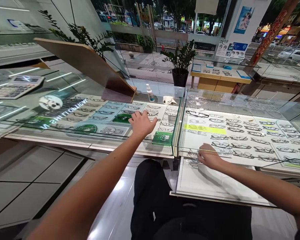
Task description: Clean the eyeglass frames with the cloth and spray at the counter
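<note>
My left hand (pixel 142 124) rests on the glass top of the left display case (pixel 150 141), its fingers spread and nothing in them. Eyeglasses lie in rows beneath that glass. My right hand (pixel 210 156) is closed on a pair of thin-framed eyeglasses (pixel 193 154), at the front edge of the right display case. Below it is a pulled-out white drawer (pixel 202 185). Inside the right case several rows of eyeglasses (pixel 241 145) lie on a white base, and a yellow strip (pixel 205 129) crosses its left part. A dark-framed pair (pixel 197 114) sits on top of the glass.
A spray bottle (pixel 150 93) and a crumpled white cloth (pixel 169 100) stand behind my left hand. A tilted wooden-backed panel (pixel 87 63) leans over the left case, near a calculator (pixel 16 86). Behind are a potted plant (pixel 180 68) and another display counter (pixel 220 78).
</note>
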Demonstrator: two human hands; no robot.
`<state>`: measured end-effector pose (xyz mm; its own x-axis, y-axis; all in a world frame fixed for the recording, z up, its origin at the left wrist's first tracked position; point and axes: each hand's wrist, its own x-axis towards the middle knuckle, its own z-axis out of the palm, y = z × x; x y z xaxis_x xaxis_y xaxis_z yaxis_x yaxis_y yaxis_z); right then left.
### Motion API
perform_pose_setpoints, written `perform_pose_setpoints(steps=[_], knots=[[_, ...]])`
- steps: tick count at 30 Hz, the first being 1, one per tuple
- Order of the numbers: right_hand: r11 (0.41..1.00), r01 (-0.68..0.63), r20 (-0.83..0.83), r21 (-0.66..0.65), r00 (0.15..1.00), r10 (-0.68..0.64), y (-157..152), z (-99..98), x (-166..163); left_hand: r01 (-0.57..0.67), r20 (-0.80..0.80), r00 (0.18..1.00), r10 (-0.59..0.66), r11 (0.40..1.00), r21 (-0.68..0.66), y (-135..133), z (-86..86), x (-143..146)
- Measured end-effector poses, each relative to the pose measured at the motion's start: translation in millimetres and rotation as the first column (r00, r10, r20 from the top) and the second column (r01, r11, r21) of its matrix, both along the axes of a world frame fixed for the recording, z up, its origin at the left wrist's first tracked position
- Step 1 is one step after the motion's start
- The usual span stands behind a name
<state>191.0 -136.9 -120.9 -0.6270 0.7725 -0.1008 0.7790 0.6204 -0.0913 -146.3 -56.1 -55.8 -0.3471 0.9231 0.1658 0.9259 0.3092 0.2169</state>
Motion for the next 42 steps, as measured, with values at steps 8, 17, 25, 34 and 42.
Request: perform_pose_setpoints(steps=[8, 17, 25, 34, 42], knots=[[0.995, 0.000, 0.046, 0.097, 0.999, -0.004, 47, -37.3, -21, -0.002, -0.001, 1.000, 0.002, 1.000, 0.014, -1, -1.2, -2], [0.994, -0.048, 0.067, 0.099, 0.997, 0.041, 47, -62.4, -19, 0.002, -0.004, 1.000, -0.002, 1.000, 0.023, -1, -4.3, -5], [0.995, -0.053, 0.077, 0.086, 0.996, 0.047, 44, -63.3, -18, 0.004, 0.004, 1.000, -0.005, 1.000, 0.027, 0, -4.8, -5], [0.997, -0.053, 0.056, 0.054, 0.997, 0.050, 43, -54.8, -18, 0.001, 0.014, 1.000, -0.001, 1.000, 0.021, -1, -2.9, -4], [1.000, 0.010, 0.020, -0.019, 1.000, -0.009, 46, -39.8, -17, -0.009, -0.003, 1.000, 0.009, 1.000, -0.005, -3, 0.6, -3]])
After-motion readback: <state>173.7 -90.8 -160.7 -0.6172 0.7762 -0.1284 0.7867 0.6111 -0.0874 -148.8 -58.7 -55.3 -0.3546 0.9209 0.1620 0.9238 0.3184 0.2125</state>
